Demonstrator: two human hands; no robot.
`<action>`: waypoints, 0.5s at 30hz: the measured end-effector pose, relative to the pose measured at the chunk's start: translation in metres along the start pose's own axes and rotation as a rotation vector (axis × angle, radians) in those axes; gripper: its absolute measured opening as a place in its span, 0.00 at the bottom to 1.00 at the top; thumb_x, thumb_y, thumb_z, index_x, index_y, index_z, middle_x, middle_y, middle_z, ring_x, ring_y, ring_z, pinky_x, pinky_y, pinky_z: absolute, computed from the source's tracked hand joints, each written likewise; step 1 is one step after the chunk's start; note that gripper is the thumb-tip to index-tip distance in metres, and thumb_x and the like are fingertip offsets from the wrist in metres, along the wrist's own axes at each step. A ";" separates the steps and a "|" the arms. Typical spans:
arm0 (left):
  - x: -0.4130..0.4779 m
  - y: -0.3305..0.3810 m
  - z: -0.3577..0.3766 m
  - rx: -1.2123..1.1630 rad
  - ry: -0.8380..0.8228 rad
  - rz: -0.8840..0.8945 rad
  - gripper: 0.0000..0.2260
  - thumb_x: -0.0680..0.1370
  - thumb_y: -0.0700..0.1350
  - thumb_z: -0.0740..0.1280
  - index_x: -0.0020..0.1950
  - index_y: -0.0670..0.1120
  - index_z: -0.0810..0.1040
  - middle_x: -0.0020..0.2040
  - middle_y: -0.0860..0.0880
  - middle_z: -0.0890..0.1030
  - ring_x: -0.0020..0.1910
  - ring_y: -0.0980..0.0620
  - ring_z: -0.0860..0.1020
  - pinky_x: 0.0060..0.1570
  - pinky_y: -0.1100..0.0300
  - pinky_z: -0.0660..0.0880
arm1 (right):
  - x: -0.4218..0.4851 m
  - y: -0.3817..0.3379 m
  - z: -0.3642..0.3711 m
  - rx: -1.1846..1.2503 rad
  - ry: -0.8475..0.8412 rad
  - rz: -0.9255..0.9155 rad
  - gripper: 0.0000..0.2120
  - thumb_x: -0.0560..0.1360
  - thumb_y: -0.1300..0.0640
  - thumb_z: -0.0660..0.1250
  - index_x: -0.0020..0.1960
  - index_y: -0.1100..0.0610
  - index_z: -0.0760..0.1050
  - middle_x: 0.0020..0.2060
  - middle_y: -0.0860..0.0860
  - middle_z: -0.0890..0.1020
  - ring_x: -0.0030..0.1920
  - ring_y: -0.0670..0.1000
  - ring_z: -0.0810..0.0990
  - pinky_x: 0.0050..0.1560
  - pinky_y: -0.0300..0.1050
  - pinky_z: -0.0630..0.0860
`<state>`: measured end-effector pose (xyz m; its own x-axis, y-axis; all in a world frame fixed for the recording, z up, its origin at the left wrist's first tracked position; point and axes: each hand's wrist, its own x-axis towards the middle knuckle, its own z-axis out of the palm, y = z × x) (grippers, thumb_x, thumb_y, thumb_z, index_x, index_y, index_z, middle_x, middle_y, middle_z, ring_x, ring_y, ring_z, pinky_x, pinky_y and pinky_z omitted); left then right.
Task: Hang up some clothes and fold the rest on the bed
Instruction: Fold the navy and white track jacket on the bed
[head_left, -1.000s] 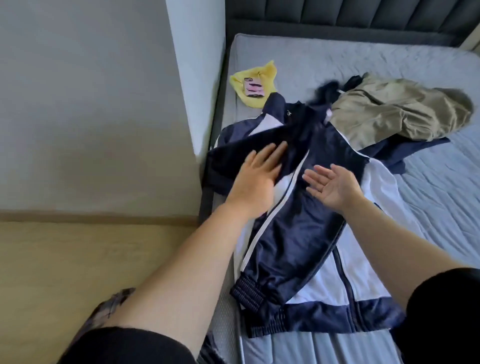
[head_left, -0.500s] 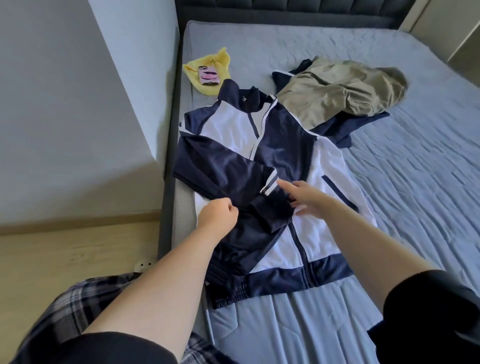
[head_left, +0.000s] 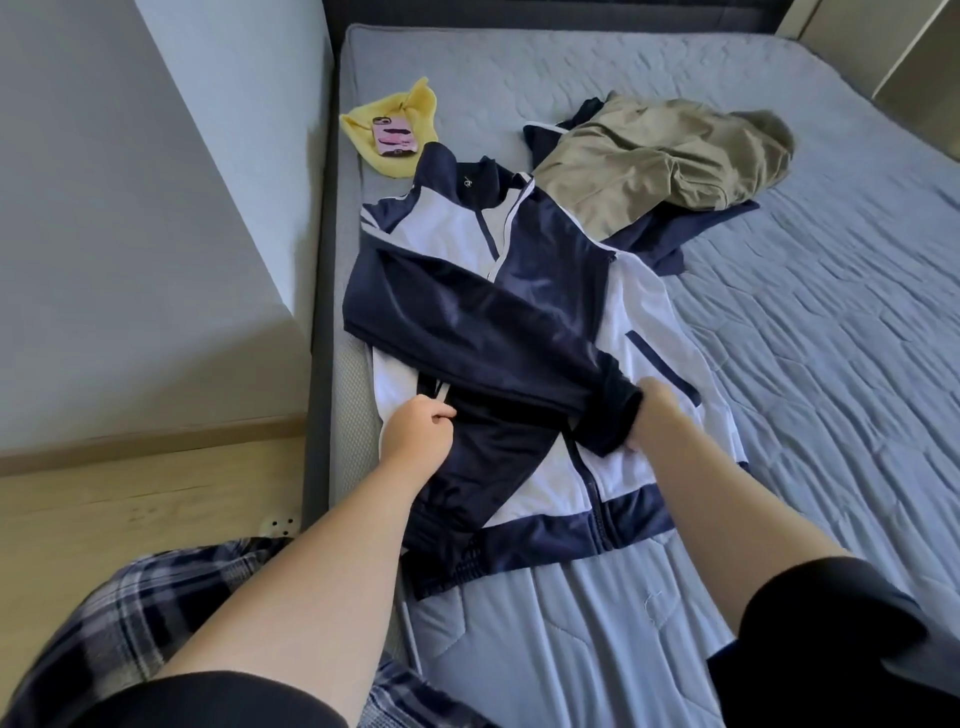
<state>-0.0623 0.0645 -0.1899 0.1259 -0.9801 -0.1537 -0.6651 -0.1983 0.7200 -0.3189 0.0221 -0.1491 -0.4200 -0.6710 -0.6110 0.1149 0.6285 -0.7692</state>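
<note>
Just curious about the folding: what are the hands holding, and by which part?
The jacket: the left hand grips dark fabric beside the white stripes, the right hand holds the cuff of the sleeve folded across it.

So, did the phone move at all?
No. The phone lies on the yellow cloth by the bed and its left edge, just as before; only the camera view shifted.
</note>
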 end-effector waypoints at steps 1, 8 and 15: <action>0.001 -0.001 -0.001 -0.077 0.005 -0.047 0.16 0.77 0.37 0.57 0.56 0.47 0.82 0.57 0.52 0.79 0.53 0.50 0.77 0.54 0.57 0.73 | 0.000 -0.002 -0.008 0.061 0.024 0.048 0.10 0.78 0.55 0.55 0.40 0.58 0.69 0.47 0.56 0.75 0.36 0.53 0.74 0.44 0.42 0.75; 0.009 -0.007 -0.003 -0.339 -0.025 -0.175 0.15 0.77 0.36 0.59 0.60 0.44 0.79 0.50 0.51 0.81 0.55 0.52 0.77 0.59 0.62 0.71 | -0.009 -0.021 -0.010 -0.362 -0.096 0.009 0.06 0.70 0.62 0.71 0.45 0.61 0.76 0.44 0.58 0.79 0.42 0.56 0.79 0.43 0.48 0.78; 0.014 -0.011 -0.001 -0.415 -0.026 -0.209 0.16 0.76 0.33 0.58 0.60 0.42 0.79 0.49 0.48 0.81 0.56 0.49 0.78 0.64 0.53 0.72 | -0.009 0.008 -0.051 -1.122 0.326 -0.148 0.16 0.73 0.63 0.61 0.61 0.62 0.71 0.49 0.58 0.77 0.52 0.61 0.75 0.46 0.51 0.70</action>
<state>-0.0526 0.0526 -0.1994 0.2040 -0.9189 -0.3375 -0.2760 -0.3848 0.8808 -0.3600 0.0527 -0.1403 -0.5919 -0.7363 -0.3280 -0.7423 0.6565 -0.1341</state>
